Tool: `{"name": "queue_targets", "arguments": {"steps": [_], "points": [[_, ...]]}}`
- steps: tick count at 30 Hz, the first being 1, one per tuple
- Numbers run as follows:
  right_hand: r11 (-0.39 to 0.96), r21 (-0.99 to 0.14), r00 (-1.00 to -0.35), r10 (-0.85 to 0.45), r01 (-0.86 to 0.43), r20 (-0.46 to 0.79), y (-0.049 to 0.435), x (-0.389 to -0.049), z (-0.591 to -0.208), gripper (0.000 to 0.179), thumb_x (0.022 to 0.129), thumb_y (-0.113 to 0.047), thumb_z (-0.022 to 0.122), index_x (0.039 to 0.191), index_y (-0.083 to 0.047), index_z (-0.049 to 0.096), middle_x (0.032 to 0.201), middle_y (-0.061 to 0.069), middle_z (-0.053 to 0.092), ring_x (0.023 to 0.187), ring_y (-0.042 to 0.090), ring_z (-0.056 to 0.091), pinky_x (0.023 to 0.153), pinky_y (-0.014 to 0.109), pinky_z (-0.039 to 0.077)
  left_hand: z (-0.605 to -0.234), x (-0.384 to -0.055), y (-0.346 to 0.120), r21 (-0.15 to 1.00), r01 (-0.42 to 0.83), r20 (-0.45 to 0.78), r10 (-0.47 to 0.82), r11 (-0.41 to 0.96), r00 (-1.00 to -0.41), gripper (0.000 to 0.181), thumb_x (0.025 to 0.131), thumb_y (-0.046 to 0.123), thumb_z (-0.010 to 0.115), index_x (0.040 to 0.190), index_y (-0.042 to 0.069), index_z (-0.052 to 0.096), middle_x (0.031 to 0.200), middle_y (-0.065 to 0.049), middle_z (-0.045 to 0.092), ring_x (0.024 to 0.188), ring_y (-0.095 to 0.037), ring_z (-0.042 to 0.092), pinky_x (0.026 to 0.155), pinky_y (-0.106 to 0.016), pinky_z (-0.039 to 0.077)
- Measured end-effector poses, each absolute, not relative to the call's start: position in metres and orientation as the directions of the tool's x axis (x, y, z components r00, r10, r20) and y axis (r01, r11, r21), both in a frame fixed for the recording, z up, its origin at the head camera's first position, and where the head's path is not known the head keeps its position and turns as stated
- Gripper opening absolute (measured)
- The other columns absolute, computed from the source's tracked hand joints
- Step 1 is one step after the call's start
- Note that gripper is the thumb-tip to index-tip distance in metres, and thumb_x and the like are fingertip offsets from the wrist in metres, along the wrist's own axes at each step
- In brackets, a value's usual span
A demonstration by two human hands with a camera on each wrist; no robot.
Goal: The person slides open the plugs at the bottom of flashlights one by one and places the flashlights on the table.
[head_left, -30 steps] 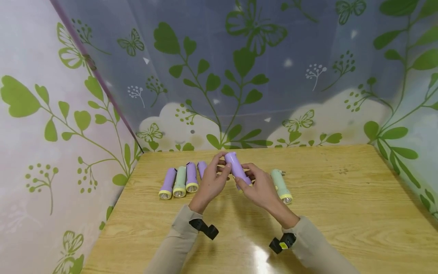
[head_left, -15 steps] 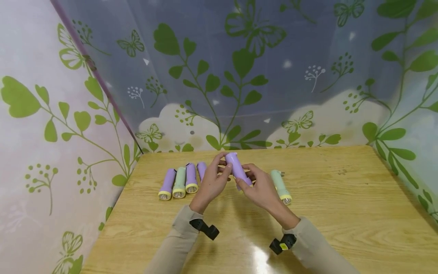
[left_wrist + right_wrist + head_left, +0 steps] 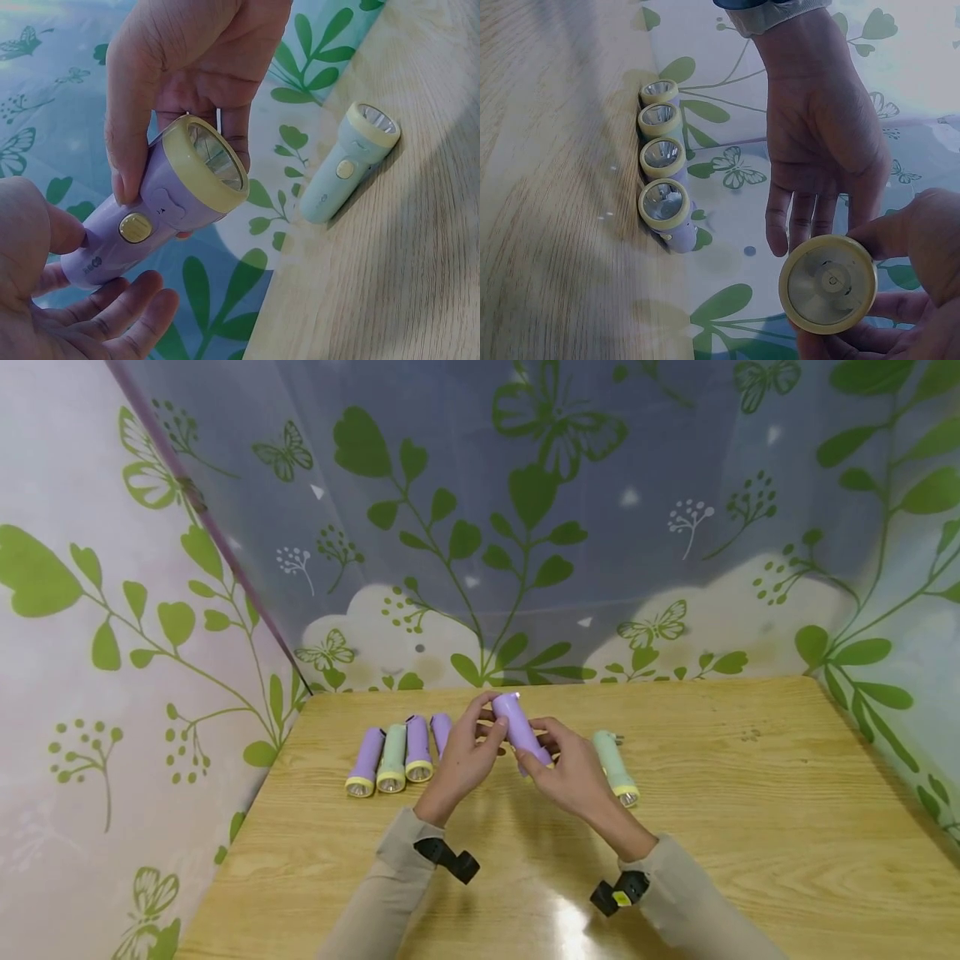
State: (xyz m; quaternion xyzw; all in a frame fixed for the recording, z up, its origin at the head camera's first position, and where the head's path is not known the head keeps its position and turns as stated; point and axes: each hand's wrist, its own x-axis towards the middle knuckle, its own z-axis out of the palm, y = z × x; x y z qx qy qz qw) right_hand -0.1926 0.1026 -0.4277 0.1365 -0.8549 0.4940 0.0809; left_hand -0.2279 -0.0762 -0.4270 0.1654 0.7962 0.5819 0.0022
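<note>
Almost nothing has moved since the earlier frame: the left hand (image 3: 467, 752) and right hand (image 3: 570, 768) keep their places around a purple flashlight (image 3: 517, 727), with only a small white spot newly showing at its upper end. The left hand pinches the tail between thumb and fingers, its other fingers spread; the right hand grips nearer the front, thumb on the barrel by the yellow button (image 3: 135, 227). The flashlight is tilted between them above the wooden table (image 3: 750, 827), its yellow rim (image 3: 180, 165) toward the person. Just beyond the right hand lies a green flashlight (image 3: 613, 764). On the left, four more lie side by side: a purple one (image 3: 367, 756), a green one (image 3: 392, 752), another purple one (image 3: 418, 743) and a last purple one (image 3: 441, 727), partly hidden by the left hand. Both wrists wear black straps (image 3: 431, 850) beside beige sleeves (image 3: 382, 885). Behind the table hangs a leaf-and-butterfly cloth (image 3: 450, 468)
</note>
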Motion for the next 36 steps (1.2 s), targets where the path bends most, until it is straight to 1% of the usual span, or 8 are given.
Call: {"name": "queue_targets", "arguments": {"steps": [6,10,13,18,22,26,31,36], "points": [[0.474,-0.823,-0.949,-0.155,-0.315,0.274,0.1024,-0.1921,-0.4278,0.038,0.092,-0.018,0.072,0.128,-0.007,0.064,0.1,0.016,0.077,0.078,0.02,0.07,0.06,0.025,0.054,-0.4267,-0.2271,-0.0764,0.925,0.257,0.181,0.271,0.279,-0.946,0.041,0.108,0.024,0.049,0.149,0.02,0.045,0.123,-0.018,0.059,0.101,-0.031,0.067,0.079,-0.035,0.061],[0.474,-0.823,-0.95,-0.158,-0.312,0.269,0.1026,-0.1912,-0.4268,0.038,0.092,-0.019,0.072,0.128,-0.008,0.064,0.1,0.015,0.077,0.078,0.021,0.07,0.06,0.025,0.054,-0.4275,-0.2265,-0.0769,0.932,0.246,0.174,0.268,0.264,-0.947,0.042,0.108,0.024,0.049,0.15,0.019,0.044,0.123,-0.018,0.059,0.101,-0.029,0.067,0.083,-0.044,0.061],[0.481,-0.817,-0.948,-0.16,-0.319,0.276,0.1029,-0.1913,-0.4264,0.039,0.092,-0.02,0.072,0.128,-0.008,0.064,0.1,0.014,0.077,0.078,0.019,0.07,0.06,0.025,0.054,-0.426,-0.2262,-0.0768,0.936,0.243,0.172,0.271,0.254,-0.947,0.042,0.108,0.024,0.049,0.149,0.02,0.044,0.124,-0.019,0.058,0.103,-0.033,0.066,0.085,-0.05,0.06],[0.491,-0.808,-0.946,-0.156,-0.324,0.284,0.1035,-0.192,-0.4254,0.039,0.092,-0.021,0.072,0.129,-0.009,0.064,0.098,0.013,0.077,0.077,0.015,0.069,0.061,0.026,0.053,-0.4243,-0.2278,-0.0766,0.942,0.235,0.164,0.281,0.24,-0.946,0.042,0.108,0.025,0.049,0.15,0.019,0.043,0.126,-0.019,0.058,0.106,-0.041,0.064,0.087,-0.052,0.06],[0.495,-0.807,-0.946,-0.157,-0.323,0.283,0.1037,-0.1914,-0.4253,0.039,0.093,-0.022,0.072,0.129,-0.009,0.064,0.098,0.013,0.077,0.077,0.016,0.069,0.061,0.026,0.053,-0.4261,-0.2282,-0.076,0.947,0.225,0.158,0.277,0.23,-0.948,0.043,0.108,0.024,0.05,0.15,0.02,0.043,0.127,-0.02,0.057,0.107,-0.043,0.063,0.087,-0.053,0.06],[0.491,-0.811,-0.948,-0.156,-0.318,0.278,0.1036,-0.1908,-0.4257,0.04,0.093,-0.022,0.071,0.13,-0.009,0.064,0.099,0.013,0.077,0.079,0.018,0.07,0.062,0.026,0.053,-0.426,-0.227,-0.075,0.951,0.216,0.154,0.268,0.22,-0.951,0.044,0.108,0.021,0.049,0.151,0.019,0.042,0.127,-0.021,0.057,0.107,-0.043,0.063,0.088,-0.057,0.059],[0.493,-0.812,-0.95,-0.153,-0.312,0.272,0.1033,-0.1903,-0.4258,0.04,0.093,-0.022,0.072,0.13,-0.009,0.064,0.1,0.013,0.077,0.08,0.02,0.07,0.062,0.027,0.053,-0.4256,-0.2259,-0.0751,0.95,0.215,0.151,0.269,0.227,-0.951,0.044,0.108,0.022,0.049,0.152,0.019,0.042,0.128,-0.021,0.057,0.106,-0.042,0.064,0.087,-0.055,0.059],[0.497,-0.81,-0.95,-0.149,-0.311,0.273,0.1034,-0.1899,-0.4259,0.04,0.092,-0.021,0.071,0.13,-0.009,0.064,0.099,0.012,0.077,0.079,0.018,0.07,0.061,0.026,0.053,-0.4251,-0.2262,-0.0757,0.944,0.236,0.165,0.289,0.229,-0.943,0.043,0.109,0.024,0.049,0.151,0.02,0.043,0.126,-0.021,0.057,0.107,-0.044,0.062,0.088,-0.056,0.059]]}}
